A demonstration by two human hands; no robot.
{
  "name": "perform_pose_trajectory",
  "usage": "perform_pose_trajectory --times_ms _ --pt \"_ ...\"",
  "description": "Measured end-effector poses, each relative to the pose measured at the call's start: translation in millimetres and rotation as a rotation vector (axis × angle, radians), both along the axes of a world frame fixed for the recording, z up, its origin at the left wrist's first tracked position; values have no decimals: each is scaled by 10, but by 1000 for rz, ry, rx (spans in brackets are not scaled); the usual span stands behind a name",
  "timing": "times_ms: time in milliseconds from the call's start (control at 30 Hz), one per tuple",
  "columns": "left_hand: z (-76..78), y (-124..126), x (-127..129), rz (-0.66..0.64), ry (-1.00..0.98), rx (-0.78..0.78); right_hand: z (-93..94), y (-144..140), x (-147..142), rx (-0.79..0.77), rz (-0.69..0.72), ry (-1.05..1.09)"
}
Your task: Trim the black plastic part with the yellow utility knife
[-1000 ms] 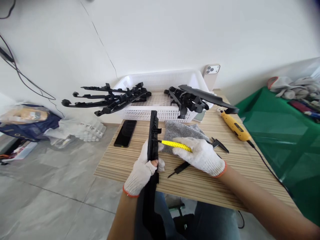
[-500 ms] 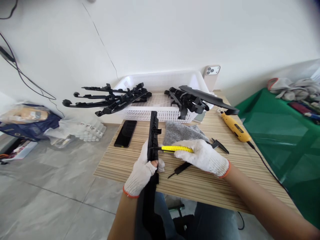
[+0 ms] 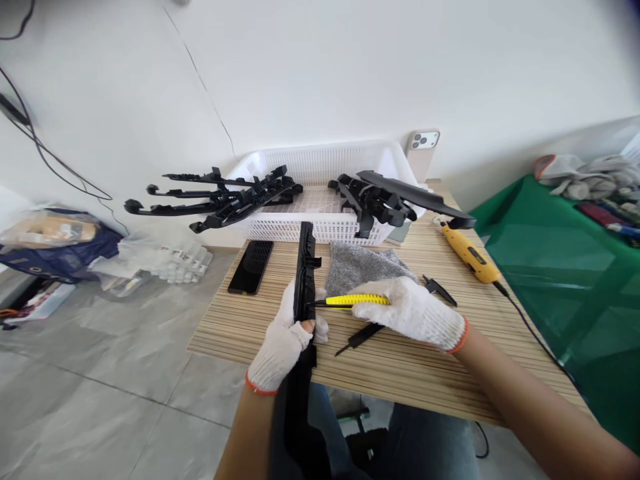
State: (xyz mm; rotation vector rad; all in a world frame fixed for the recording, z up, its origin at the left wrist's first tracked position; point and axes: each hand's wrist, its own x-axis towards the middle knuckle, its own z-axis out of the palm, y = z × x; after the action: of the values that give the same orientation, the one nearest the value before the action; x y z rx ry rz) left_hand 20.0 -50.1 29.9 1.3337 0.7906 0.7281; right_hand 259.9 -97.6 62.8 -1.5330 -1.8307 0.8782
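My left hand (image 3: pixel 283 347), in a white knit glove with bare fingertips, is wrapped round a long black plastic trim part (image 3: pixel 307 267) that stands nearly upright over the table's front edge. In my gloved right hand (image 3: pixel 407 312) is a yellow utility knife (image 3: pixel 357 301). Its dark tip points left and meets the right side of the trim part, just above my left thumb. Beneath my right hand, a black caliper (image 3: pixel 365 335) lies on the table, partly hidden. Behind it lies a grey cloth (image 3: pixel 363 267).
A white plastic basket (image 3: pixel 320 227) holds several black trim parts (image 3: pixel 250 197) jutting over its sides. A black phone (image 3: pixel 251 267) lies left, a yellow rotary tool (image 3: pixel 470 253) with cord right. Another phone (image 3: pixel 421 155) leans against the wall. The wooden table (image 3: pixel 225 333) ends near my legs.
My right hand and the knife have shifted slightly right and down, so the knife tip sits at the trim part's right edge rather than across it. My left hand stays put.
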Motion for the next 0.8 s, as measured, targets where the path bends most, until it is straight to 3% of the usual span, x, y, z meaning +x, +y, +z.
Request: perform_pose_trajectory --times_ms 400,567,667,800 --pt "-28 10 -31 69 31 -42 28 -6 -33 -31 -6 -24" --pt "-55 11 -65 102 45 -64 56 -55 -110 120 22 -382" --pt "-30 1 -55 102 47 -74 64 -82 -176 100 25 -625" --pt "35 -19 -31 54 35 -95 27 -92 -212 103 20 -699"
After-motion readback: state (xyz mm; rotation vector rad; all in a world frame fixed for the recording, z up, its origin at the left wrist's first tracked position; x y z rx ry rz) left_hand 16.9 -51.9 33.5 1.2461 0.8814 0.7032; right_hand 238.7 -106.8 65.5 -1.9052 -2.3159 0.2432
